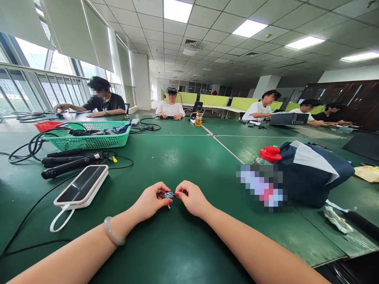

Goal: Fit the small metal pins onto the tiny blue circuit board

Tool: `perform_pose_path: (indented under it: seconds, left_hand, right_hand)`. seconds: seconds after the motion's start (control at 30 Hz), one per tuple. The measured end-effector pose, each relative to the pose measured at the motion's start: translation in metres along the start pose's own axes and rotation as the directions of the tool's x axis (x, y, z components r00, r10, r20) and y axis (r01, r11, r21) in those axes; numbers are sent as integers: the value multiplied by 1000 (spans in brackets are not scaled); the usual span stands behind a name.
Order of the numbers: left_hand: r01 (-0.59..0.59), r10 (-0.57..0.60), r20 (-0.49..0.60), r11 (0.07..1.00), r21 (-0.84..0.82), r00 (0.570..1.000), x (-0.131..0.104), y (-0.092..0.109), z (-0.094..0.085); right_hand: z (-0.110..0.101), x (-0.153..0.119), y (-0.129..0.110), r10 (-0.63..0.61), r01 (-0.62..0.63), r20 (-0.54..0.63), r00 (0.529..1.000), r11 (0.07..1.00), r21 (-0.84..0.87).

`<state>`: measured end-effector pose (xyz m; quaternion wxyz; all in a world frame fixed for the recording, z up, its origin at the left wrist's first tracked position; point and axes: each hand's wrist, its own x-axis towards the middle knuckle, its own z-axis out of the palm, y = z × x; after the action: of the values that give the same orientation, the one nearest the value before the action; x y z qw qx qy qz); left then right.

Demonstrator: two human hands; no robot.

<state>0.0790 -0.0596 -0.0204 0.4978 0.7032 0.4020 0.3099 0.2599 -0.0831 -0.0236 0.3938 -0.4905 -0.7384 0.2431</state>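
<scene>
Just above the green table, my left hand pinches a small grey-blue part that looks like a circuit board, thumb below and fingers above. A small pale bit shows under that thumb. My right hand is closed close to the board's right edge, thumb and forefinger pressed together. Whatever sits between those fingertips is too small to make out. A pale bangle circles my left wrist.
At left lie a phone with a white cable loop, a black hair-iron-like tool and a green basket of cables. At right stand a red-lidded bottle and a dark bag. Several people sit around the table.
</scene>
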Motion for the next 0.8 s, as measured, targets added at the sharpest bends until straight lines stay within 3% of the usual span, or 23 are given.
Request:
perform_pose_path:
  seconds: [0.17, 0.33, 0.53, 0.8]
  left_hand:
    - [-5, 6, 30, 999, -42, 1000, -5, 8, 3]
    - [-28, 33, 68, 998, -63, 997, -6, 11, 3]
    - [-19, 21, 45, 998, -62, 999, -6, 11, 3]
    - [-32, 33, 37, 999, -38, 999, -4, 9, 2]
  right_hand:
    - [4, -4, -11, -183, 181, -29, 983, 982, -49]
    - [5, -8, -13, -255, 252, -2, 967, 957, -140]
    - [2, -9, -16, -253, 249, 16, 967, 937, -246]
    - [3, -9, -15, -238, 232, 10, 971, 936, -265]
